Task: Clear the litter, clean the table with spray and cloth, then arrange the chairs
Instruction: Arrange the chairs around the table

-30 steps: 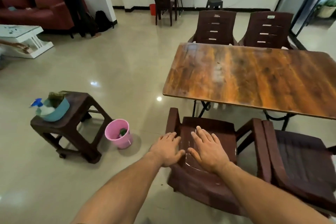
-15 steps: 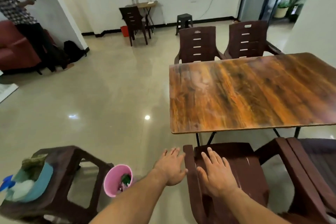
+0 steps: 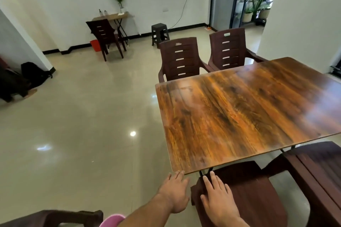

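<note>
A glossy wooden table [image 3: 239,112] fills the right half of the view, its top bare. A dark brown plastic chair [image 3: 251,195] stands at its near side, partly under the table edge. My right hand [image 3: 218,197] lies flat with straight fingers on this chair's back. Just left of the chair, my left hand [image 3: 175,192] is held with straight fingers, and whether it touches the chair cannot be told. A second brown chair [image 3: 317,177] stands beside it at the right. Two more chairs [image 3: 180,59] [image 3: 228,48] stand at the table's far side.
A brown stool [image 3: 55,217] and the rim of a pink bin [image 3: 112,220] show at the bottom left. Wide tiled floor [image 3: 83,116] lies to the left. At the far wall are a small desk with a chair [image 3: 106,37], a red bucket and a dark stool [image 3: 159,32].
The chair under my hands has moved forward toward the table. My view has risen, so the stool, its basin and the pink bin have slid almost out at the bottom left.
</note>
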{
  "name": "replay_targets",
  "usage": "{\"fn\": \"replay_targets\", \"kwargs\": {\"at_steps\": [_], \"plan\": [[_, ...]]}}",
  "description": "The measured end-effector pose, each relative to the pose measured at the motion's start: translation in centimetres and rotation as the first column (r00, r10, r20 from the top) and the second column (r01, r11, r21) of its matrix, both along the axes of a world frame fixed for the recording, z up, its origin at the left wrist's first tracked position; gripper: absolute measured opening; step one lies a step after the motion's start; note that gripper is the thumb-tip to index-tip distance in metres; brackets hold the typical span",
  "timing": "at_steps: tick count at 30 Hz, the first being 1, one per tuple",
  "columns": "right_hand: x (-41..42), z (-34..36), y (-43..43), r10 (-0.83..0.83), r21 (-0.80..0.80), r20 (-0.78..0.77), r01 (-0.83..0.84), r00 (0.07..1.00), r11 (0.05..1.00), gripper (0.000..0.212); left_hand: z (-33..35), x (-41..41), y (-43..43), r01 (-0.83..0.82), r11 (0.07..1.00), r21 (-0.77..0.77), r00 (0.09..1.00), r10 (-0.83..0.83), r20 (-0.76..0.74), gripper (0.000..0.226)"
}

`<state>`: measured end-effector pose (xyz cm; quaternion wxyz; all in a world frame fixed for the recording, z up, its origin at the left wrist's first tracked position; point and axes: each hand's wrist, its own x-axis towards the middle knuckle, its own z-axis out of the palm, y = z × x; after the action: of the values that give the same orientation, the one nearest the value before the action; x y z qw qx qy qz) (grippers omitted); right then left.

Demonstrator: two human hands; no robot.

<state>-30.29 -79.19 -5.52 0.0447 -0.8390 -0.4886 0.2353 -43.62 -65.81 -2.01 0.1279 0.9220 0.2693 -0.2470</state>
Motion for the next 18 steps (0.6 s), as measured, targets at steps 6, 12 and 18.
{"fn": "replay_targets", "kwargs": {"at_steps": [6, 12, 18], "plan": [[-2.0, 0.5, 6.3, 0.015, -0.099, 0.017, -0.013, 1.000, 0.995, 0.074, -0.8, -1.1, 6.2, 0.045, 0.998, -0.051, 0.999, -0.046, -0.007, 0.072], [-3.6, -0.1, 12.5, -0.019, -0.238, -0.047, 0.007, 0.999, 0.971, 0.066, -2.3, -1.9, 13.1, 0.095, 0.990, -0.105, 0.995, -0.098, -0.017, 0.076], [-2.9, 0.4, 14.4, -0.082, -0.211, -0.065, 0.066, 0.995, 0.975, 0.043, -3.4, -0.2, 18.7, 0.155, 0.982, -0.113, 0.987, -0.158, -0.023, 0.078]]}}
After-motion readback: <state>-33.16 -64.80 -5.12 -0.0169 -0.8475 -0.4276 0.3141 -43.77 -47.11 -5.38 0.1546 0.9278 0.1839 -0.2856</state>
